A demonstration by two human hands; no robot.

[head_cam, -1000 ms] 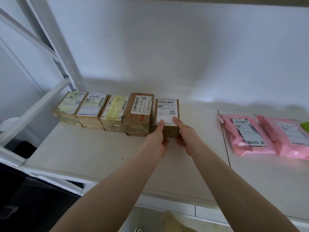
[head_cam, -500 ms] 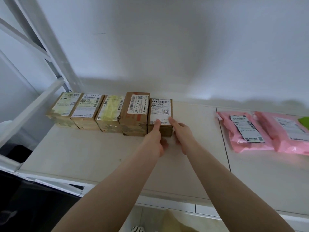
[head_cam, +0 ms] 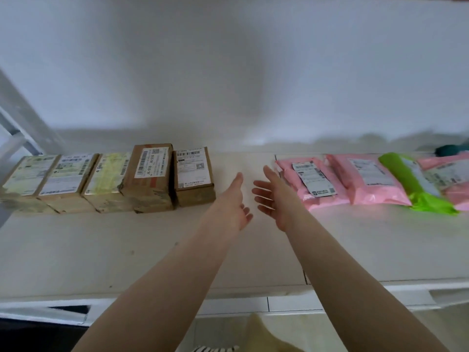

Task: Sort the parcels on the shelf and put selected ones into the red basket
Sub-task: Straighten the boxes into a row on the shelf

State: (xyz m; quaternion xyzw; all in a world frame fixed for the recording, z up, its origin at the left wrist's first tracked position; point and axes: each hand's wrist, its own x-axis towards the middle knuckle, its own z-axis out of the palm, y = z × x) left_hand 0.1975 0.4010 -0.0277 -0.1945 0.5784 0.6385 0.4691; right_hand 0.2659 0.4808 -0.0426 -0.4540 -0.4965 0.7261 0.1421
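Both hands have left the end box (head_cam: 193,174), left hand (head_cam: 232,203) and right hand (head_cam: 272,199) now spread empty over the shelf (head_cam: 152,250), box squared into its row.

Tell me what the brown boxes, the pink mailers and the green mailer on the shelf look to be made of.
Brown boxes: matte corrugated cardboard by the look, with scuffed corners, tape and white paper labels. Pink mailers: thin plastic film, probably poly bags, judging by the soft wrinkles and slight sheen. Green mailer: likely the same glossy film, creased at its near end. Shelf: smooth off-white board; material unclear.
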